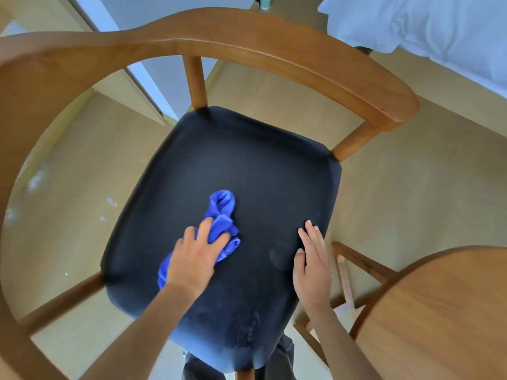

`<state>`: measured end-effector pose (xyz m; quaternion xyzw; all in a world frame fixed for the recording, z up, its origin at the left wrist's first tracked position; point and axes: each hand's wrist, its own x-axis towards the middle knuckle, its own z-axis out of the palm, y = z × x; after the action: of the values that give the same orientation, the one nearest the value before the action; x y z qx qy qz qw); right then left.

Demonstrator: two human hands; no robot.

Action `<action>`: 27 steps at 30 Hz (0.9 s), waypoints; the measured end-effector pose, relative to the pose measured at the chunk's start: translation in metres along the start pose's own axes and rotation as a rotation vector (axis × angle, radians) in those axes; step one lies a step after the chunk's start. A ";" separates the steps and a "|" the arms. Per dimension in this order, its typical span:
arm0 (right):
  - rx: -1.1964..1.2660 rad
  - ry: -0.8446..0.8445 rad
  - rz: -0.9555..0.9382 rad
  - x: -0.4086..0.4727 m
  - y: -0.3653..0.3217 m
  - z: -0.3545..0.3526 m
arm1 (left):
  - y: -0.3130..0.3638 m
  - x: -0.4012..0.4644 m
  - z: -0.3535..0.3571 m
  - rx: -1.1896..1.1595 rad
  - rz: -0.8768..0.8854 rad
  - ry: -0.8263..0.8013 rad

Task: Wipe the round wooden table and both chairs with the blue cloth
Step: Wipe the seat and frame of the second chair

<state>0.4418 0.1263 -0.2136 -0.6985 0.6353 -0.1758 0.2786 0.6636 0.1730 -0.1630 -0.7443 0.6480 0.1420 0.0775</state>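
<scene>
Cloth [219,223] lies bunched on the dark seat [247,165] of the chair [274,48], and my left hand [196,256] presses down on its near part, fingers spread and bent a little over the folds. One twisted end of the cloth sticks out past my fingertips, away from me; another bit trails back beside my wrist. My right hand [312,259] rests flat on the seat, to the right of the left one and apart from the cloth, fingers straight and close together, holding nothing, near the seat's right edge.

No writing or label shows on anything I can see.

Around both hands curves the chair's wooden back and armrest, high on the far side and sweeping down my left. Right of my right hand, lower down, is the round edge of the worktop [439,311], with part of its wooden frame showing between it and the seat. Beyond the chair to the far right lies white bedding [425,26] on a bed. Pale floor [397,187] shows all round under the chair.
</scene>
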 end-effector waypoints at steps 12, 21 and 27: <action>0.120 0.054 0.175 -0.005 -0.014 0.000 | -0.066 -0.042 0.001 -0.190 -0.676 -0.055; 0.284 0.099 0.313 -0.006 -0.015 -0.010 | 0.065 -0.007 0.001 -0.263 -0.494 -0.064; 0.375 0.125 0.469 0.002 -0.008 -0.025 | 0.146 0.012 0.000 -0.361 -0.371 -0.088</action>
<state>0.4335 0.1208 -0.1888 -0.4572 0.7514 -0.2635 0.3961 0.5212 0.1403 -0.1569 -0.8454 0.4604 0.2709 -0.0036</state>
